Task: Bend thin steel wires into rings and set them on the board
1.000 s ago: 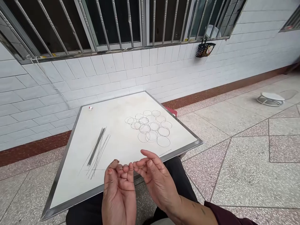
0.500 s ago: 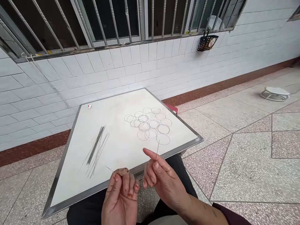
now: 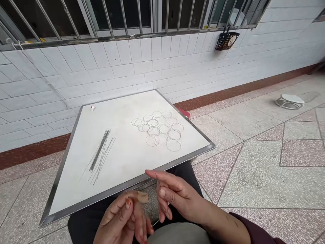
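Observation:
My left hand (image 3: 124, 217) is closed in a pinch, thumb against index finger, with the tip of a thin wire poking up between them. A tan bandage wraps that index fingertip. My right hand (image 3: 175, 195) is just to the right, index finger stretched out, thumb and other fingers curled round a thin dark wire (image 3: 157, 179). A curved stretch of wire shows below the hands; whether it is one wire in both hands I cannot tell. On the white table (image 3: 127, 156) lie a bundle of straight wires (image 3: 100, 150) at left and several overlapping wire rings (image 3: 162, 128) at right.
A metal edge frames the table, whose near side meets my lap. A small white and red object (image 3: 92, 108) sits at its far left corner. Behind stands a white tiled wall (image 3: 114, 73) with a barred window. A low white stool (image 3: 290, 101) is on the floor at right.
Both hands have come down and closer to my body, off the table's near edge. The left hand has turned, showing the bandaged finger. The view has shifted slightly.

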Motion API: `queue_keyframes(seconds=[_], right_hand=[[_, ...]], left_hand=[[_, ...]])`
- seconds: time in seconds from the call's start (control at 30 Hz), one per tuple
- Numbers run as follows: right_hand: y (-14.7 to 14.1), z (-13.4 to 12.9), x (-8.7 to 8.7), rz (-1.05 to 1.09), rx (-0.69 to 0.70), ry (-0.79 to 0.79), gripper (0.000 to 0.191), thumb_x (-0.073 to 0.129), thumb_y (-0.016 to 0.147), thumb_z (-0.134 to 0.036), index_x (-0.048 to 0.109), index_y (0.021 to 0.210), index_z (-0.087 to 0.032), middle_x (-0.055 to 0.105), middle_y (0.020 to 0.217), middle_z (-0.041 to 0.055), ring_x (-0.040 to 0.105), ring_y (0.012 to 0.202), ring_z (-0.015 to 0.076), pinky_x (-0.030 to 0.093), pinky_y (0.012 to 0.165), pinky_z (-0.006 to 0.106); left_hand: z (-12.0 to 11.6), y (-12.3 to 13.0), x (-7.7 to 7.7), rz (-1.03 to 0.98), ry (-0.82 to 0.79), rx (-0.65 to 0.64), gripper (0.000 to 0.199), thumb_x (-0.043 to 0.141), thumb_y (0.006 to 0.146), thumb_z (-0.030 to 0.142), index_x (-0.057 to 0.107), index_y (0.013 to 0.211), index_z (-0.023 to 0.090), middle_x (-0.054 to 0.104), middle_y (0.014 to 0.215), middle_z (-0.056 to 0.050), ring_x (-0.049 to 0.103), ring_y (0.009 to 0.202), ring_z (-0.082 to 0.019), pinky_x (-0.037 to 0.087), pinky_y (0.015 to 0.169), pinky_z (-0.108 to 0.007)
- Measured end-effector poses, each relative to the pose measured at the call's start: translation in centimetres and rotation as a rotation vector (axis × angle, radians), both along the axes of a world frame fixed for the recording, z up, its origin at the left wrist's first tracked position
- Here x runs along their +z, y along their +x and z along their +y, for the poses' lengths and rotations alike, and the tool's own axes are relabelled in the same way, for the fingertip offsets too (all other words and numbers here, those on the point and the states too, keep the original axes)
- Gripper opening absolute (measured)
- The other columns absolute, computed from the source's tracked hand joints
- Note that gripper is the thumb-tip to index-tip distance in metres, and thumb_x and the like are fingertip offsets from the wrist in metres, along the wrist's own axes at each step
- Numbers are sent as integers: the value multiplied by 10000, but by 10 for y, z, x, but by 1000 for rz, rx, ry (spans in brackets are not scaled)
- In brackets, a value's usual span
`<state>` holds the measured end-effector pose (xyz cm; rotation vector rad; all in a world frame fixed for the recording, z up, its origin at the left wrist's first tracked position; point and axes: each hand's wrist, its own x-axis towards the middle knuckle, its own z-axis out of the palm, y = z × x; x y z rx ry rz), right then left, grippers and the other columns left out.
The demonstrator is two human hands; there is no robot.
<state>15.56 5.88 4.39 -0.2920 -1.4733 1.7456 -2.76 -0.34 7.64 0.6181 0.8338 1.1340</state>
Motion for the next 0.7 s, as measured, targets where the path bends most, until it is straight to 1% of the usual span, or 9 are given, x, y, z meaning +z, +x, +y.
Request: queue_keyframes(seconds=[0.07, 0.13, 0.2, 0.23, 0.27, 0.4, 0.47, 0.63, 0.7], right_hand=[[2, -2, 4, -69, -7, 80, 427, 422, 1036, -320, 413, 1460, -277, 458, 620, -83, 540, 500, 49, 521, 550, 185], [5, -4, 9, -116, -24, 153, 417, 405, 1038, -301, 422, 1454, -285, 488, 720, -57, 544, 508, 37, 514, 527, 171], [10, -5, 14, -202, -68, 234, 410, 416, 1029, -261, 451, 1435, -308, 504, 911, -6, 557, 532, 17, 514, 516, 162], [12, -5, 16, -257, -90, 280, 409, 422, 1023, -233, 472, 1421, -313, 496, 966, 10, 569, 555, 15, 517, 527, 159], [14, -5, 18, -291, -106, 332, 420, 427, 1015, -204, 477, 1420, -307, 496, 964, 11, 567, 569, 18, 523, 550, 160], [16, -5, 25, -357, -125, 526, 481, 459, 958, -105, 487, 1421, -233, 543, 869, 18, 540, 733, 98, 530, 690, 209], [15, -6, 26, -372, -109, 589, 484, 467, 936, -87, 506, 1406, -197, 556, 866, 29, 536, 802, 121, 526, 751, 232], [14, -7, 25, -420, -57, 620, 464, 494, 933, -103, 529, 1386, -197, 564, 993, 59, 567, 864, 111, 523, 773, 208], [14, -7, 23, -425, -46, 641, 444, 505, 942, -117, 538, 1377, -195, 560, 1015, 59, 569, 888, 106, 519, 789, 197]], left_hand=[[-4, 0, 3, 15, 7, -22, 277, 559, 932, 393, 729, 902, 176, 584, 431, 19, 519, 385, -131, 480, 621, -328], [-7, 0, 6, 23, 27, -70, 324, 546, 938, 390, 727, 795, 163, 592, 414, 1, 548, 398, -142, 478, 639, -327], [-9, 0, 9, 28, 27, -126, 361, 574, 921, 377, 706, 669, 155, 623, 447, -29, 597, 465, -166, 473, 646, -323], [-10, 0, 11, 28, 16, -140, 356, 592, 911, 369, 705, 652, 153, 642, 476, -41, 616, 506, -179, 472, 646, -321], [-11, -1, 12, 27, 5, -153, 346, 600, 906, 361, 709, 654, 151, 655, 495, -47, 627, 532, -186, 473, 649, -321], [-15, -2, 13, -2, -30, -170, 327, 559, 936, 375, 755, 823, 139, 660, 462, -27, 621, 461, -163, 485, 651, -317], [-16, -3, 12, -18, -44, -191, 322, 566, 933, 381, 762, 875, 132, 672, 457, -25, 625, 433, -160, 497, 648, -316], [-21, -6, 11, -39, -52, -226, 281, 541, 954, 328, 764, 946, 157, 728, 524, -41, 689, 507, -191, 528, 717, -354], [-22, -6, 10, -53, -62, -233, 281, 524, 964, 316, 763, 929, 171, 736, 537, -36, 698, 518, -192, 532, 735, -359]])
